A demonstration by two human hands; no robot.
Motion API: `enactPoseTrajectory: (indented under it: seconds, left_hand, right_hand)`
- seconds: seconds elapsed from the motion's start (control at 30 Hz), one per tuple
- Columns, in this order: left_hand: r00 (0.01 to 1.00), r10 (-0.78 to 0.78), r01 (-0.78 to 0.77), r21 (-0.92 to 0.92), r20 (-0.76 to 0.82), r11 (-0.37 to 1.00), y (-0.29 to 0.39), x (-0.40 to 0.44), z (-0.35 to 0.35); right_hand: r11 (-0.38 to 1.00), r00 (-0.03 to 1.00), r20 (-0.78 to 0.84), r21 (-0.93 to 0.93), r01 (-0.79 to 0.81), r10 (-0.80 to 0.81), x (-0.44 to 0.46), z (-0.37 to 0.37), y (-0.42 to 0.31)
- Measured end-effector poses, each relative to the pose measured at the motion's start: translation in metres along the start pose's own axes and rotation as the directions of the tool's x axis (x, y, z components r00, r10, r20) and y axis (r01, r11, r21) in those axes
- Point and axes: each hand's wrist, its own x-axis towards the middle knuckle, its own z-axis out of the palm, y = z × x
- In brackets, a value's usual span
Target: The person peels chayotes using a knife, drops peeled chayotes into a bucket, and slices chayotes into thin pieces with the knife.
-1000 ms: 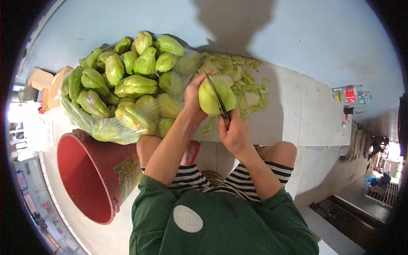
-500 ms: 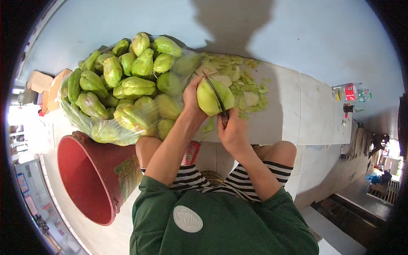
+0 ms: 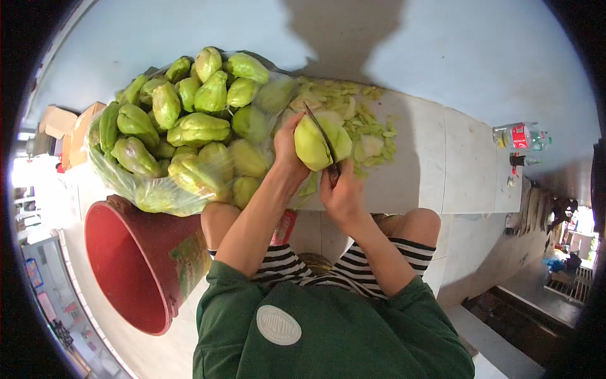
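A pale green chayote (image 3: 310, 144) is held up over the ledge, my left hand (image 3: 288, 145) wrapped round its left side. My right hand (image 3: 344, 192) grips the lower end of a dark-bladed knife (image 3: 323, 134). The blade slants across the chayote, with its tip near the top; how deep it sits I cannot tell. Beneath and beyond lie many green peelings (image 3: 372, 136) with paler slices among them. To the left, whole chayotes (image 3: 201, 129) fill a clear plastic bag (image 3: 151, 192), whose right edge reaches close to my left hand.
A large red bucket (image 3: 129, 265) lies tipped on its side at my left. Cardboard boxes (image 3: 82, 129) stand behind the bag. Plastic bottles (image 3: 527, 137) are at the right end of the tiled ledge (image 3: 461, 158), and the wall (image 3: 480, 69) rises along its far side.
The chayote has turned slightly and shifted a little to the right, with the knife blade still across it. My right hand has moved slightly left. The surroundings look the same.
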Motion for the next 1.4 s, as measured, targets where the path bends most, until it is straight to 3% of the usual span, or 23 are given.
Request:
enactPoseTrajectory:
  seconds: [0.03,0.07,0.1,0.13,0.2,0.3,0.4,0.63,0.73,0.8,0.9,1.0,1.13,1.2,1.27,1.4]
  left_hand:
    - [1.000,0.006,-0.006,-0.003,-0.003,1.000,0.001,-0.002,0.001]
    - [0.994,0.106,-0.104,0.091,-0.022,0.990,0.004,-0.002,0.003]
    - [0.979,0.201,-0.191,0.186,-0.035,0.964,0.006,-0.005,0.007]
    - [0.979,0.201,-0.192,0.186,-0.034,0.964,0.008,-0.007,0.010]
    - [0.998,0.049,-0.044,0.093,-0.050,0.995,0.010,-0.011,0.015]
    - [1.000,0.016,-0.016,0.012,0.016,1.000,0.002,-0.006,0.005]
    - [0.996,0.045,-0.039,0.067,-0.080,0.997,0.004,-0.005,0.009]
    - [1.000,-0.025,0.025,0.000,0.000,1.000,0.004,-0.003,0.005]
    - [0.996,0.059,-0.053,0.080,-0.072,0.995,0.003,-0.007,0.008]
    - [0.987,0.159,-0.159,0.139,0.012,0.977,0.003,-0.001,0.004]
    - [1.000,0.021,-0.022,0.038,0.008,0.999,0.004,0.001,0.004]
    - [1.000,-0.016,0.016,-0.048,0.001,0.999,0.002,-0.002,0.003]
    - [0.997,0.065,-0.062,0.076,-0.038,0.995,0.004,0.002,0.000]
    - [0.989,0.119,-0.127,0.083,0.093,0.989,0.001,0.014,-0.009]
    - [0.991,0.070,-0.078,0.066,0.116,0.995,-0.001,0.016,-0.011]
    - [0.988,-0.015,0.003,0.079,0.155,0.997,0.010,-0.003,0.007]
  right_hand:
    - [0.998,1.000,-0.017,0.069,-0.008,0.009,0.003,-0.001,-0.004]
    - [0.990,0.999,-0.037,0.140,-0.011,0.016,0.007,-0.001,-0.007]
    - [0.990,0.999,-0.036,0.143,-0.011,0.016,0.007,-0.001,-0.009]
    - [0.996,0.999,-0.044,0.086,0.000,0.004,0.008,-0.002,-0.009]
    - [1.000,0.999,-0.053,0.026,0.008,-0.007,0.007,-0.003,-0.008]
    - [0.996,0.999,0.024,-0.082,-0.028,0.030,0.004,0.001,-0.001]
    - [0.998,0.999,0.018,0.040,-0.049,0.049,0.007,0.004,-0.001]
    - [1.000,1.000,0.013,0.028,0.007,-0.007,0.007,-0.001,-0.003]
    - [0.996,1.000,0.004,0.089,-0.025,0.025,0.008,-0.002,-0.006]
    - [0.993,0.999,-0.009,0.112,-0.045,0.046,0.010,-0.003,-0.008]
    - [1.000,1.000,0.019,0.017,-0.001,0.001,0.010,-0.005,-0.005]
    - [1.000,0.997,0.068,0.004,-0.028,0.027,0.008,0.001,0.004]
    - [0.998,1.000,-0.022,0.055,-0.021,0.022,0.009,0.005,0.003]
    - [0.997,0.998,-0.044,0.071,-0.030,0.034,0.011,0.001,0.000]
    - [1.000,0.999,0.030,0.008,-0.022,0.022,0.011,-0.005,-0.002]
    - [0.998,0.998,0.065,0.056,-0.010,0.006,0.008,-0.007,0.006]
